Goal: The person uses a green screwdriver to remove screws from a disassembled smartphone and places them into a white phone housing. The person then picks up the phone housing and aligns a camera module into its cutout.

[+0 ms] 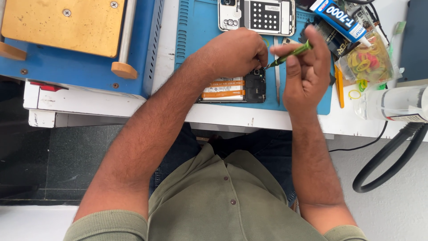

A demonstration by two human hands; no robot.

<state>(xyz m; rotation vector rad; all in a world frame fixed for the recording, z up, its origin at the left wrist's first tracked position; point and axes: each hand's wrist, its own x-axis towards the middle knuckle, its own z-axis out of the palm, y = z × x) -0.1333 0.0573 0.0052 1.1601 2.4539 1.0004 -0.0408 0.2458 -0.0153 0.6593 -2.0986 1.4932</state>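
An opened phone (240, 89) lies on a blue work mat (196, 40), showing its battery with orange stripes and a dark circuit board. My left hand (234, 51) rests on the phone's far edge, fingers curled down on it. My right hand (305, 71) grips a green-handled screwdriver (292, 53), whose tip points left toward the phone's upper corner beside my left fingers. Metal tweezers (277, 82) lie on the mat between my hands.
A detached phone back cover (256, 15) lies at the mat's far edge. A blue machine with a brass plate (62, 24) stands at the left. A glue tube (339, 18), a bag of rubber bands (368, 62), an orange pry tool (340, 87) and a black hose (392, 156) are at the right.
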